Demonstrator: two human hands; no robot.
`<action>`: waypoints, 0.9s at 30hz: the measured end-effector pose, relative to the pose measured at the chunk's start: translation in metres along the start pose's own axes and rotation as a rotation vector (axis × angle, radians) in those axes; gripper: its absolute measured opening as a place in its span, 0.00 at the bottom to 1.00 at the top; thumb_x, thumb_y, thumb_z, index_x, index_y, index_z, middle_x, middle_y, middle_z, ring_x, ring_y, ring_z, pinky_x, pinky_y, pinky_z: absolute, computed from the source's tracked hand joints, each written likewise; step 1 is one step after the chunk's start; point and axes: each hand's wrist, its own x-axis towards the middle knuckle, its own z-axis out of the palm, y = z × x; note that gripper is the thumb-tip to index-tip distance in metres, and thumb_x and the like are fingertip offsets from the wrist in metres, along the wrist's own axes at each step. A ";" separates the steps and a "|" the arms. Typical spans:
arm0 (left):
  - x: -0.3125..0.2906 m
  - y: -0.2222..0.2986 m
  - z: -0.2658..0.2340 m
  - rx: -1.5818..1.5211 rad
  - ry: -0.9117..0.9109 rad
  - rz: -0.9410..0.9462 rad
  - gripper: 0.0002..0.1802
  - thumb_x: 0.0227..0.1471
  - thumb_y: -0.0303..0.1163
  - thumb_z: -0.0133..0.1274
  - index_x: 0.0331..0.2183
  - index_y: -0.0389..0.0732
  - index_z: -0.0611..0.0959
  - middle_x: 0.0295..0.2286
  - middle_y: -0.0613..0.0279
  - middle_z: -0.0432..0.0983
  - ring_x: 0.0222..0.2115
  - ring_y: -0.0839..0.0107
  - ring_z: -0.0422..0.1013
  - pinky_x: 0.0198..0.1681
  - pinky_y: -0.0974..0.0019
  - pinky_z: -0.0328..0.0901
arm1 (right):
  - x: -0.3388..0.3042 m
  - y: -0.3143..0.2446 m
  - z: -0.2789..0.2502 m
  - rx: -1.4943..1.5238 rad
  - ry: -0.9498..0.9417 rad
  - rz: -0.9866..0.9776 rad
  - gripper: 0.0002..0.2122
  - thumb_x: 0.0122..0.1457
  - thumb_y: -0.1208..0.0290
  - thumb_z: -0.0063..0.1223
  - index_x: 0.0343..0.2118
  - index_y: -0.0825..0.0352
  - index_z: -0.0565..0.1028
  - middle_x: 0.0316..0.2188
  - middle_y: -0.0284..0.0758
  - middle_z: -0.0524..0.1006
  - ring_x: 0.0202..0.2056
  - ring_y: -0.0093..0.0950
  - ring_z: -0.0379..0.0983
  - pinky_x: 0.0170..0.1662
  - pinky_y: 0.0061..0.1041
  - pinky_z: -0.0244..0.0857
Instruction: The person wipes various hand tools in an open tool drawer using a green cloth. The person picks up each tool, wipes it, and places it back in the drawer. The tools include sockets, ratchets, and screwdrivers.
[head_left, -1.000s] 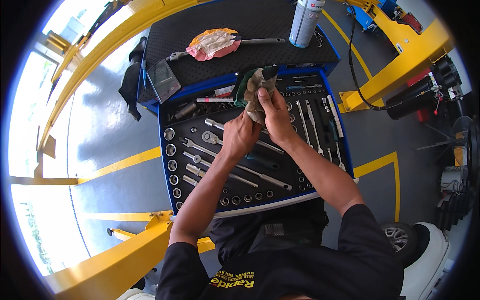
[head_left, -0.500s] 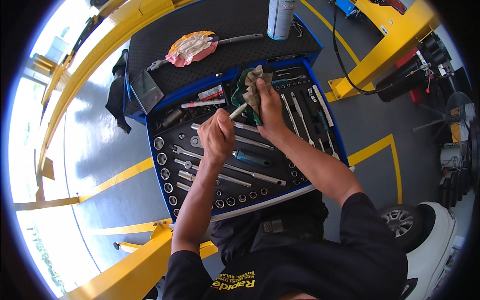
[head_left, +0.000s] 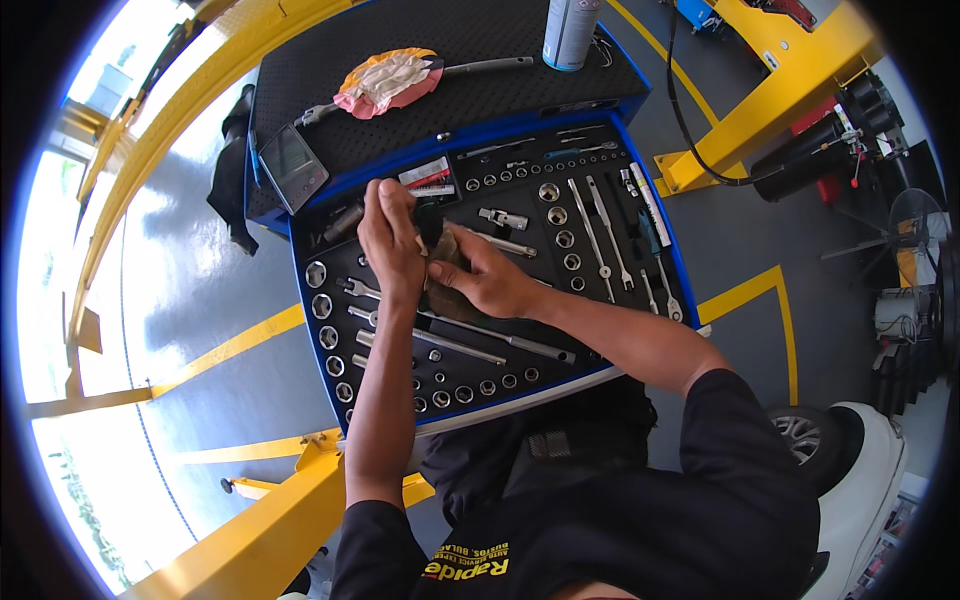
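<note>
A crumpled brown rag (head_left: 447,250) with a dark green part is bunched between my hands above the open tool drawer (head_left: 520,207). My right hand (head_left: 490,278) is closed around it from the right, thumb lying across. My left hand (head_left: 390,240) presses against the rag's left side, fingers together and pointing away from me; what lies in its palm is hidden. The metal bar seen earlier does not show clearly now. Below my hands, a long bar handle (head_left: 540,349) lies in the dark foam. A universal joint (head_left: 503,218) rests just beyond my right hand.
Sockets (head_left: 316,306) line the drawer's left and near sides; long wrenches (head_left: 610,232) lie at right. On the chest top are a bundled cloth (head_left: 390,85) over a bar, a spray can (head_left: 572,35) and a dark-screened device (head_left: 293,165). A yellow lift post (head_left: 770,85) stands at right.
Both hands have come closer to me and together, the right moving left with the rag. My left hand has changed from a fist around a metal bar to fingers extended against the rag.
</note>
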 end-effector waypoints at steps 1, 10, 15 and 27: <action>0.001 -0.001 0.004 -0.052 -0.098 0.009 0.22 0.75 0.40 0.39 0.33 0.34 0.76 0.24 0.59 0.71 0.26 0.69 0.67 0.34 0.62 0.64 | 0.000 0.004 -0.003 -0.049 0.044 -0.022 0.21 0.73 0.66 0.52 0.64 0.67 0.63 0.52 0.32 0.75 0.53 0.19 0.70 0.59 0.24 0.64; -0.031 0.014 0.040 -0.638 -0.355 -0.311 0.34 0.75 0.54 0.31 0.66 0.40 0.68 0.58 0.54 0.69 0.62 0.62 0.65 0.66 0.60 0.59 | 0.014 -0.018 -0.028 0.035 0.335 -0.081 0.13 0.73 0.58 0.54 0.43 0.66 0.76 0.35 0.25 0.76 0.37 0.14 0.68 0.42 0.21 0.65; -0.050 -0.008 0.050 -0.980 -0.482 -0.783 0.47 0.68 0.71 0.28 0.66 0.41 0.69 0.56 0.57 0.73 0.56 0.68 0.72 0.60 0.61 0.67 | 0.012 -0.024 -0.032 0.018 0.376 -0.100 0.22 0.74 0.50 0.49 0.25 0.61 0.74 0.19 0.17 0.68 0.22 0.09 0.59 0.25 0.17 0.53; -0.048 -0.004 0.056 -0.490 -0.490 -0.419 0.20 0.74 0.33 0.41 0.61 0.34 0.71 0.54 0.57 0.73 0.54 0.73 0.69 0.58 0.67 0.65 | 0.030 -0.030 -0.050 -0.870 0.768 -0.544 0.05 0.69 0.71 0.52 0.41 0.66 0.77 0.40 0.42 0.74 0.42 0.36 0.73 0.39 0.33 0.68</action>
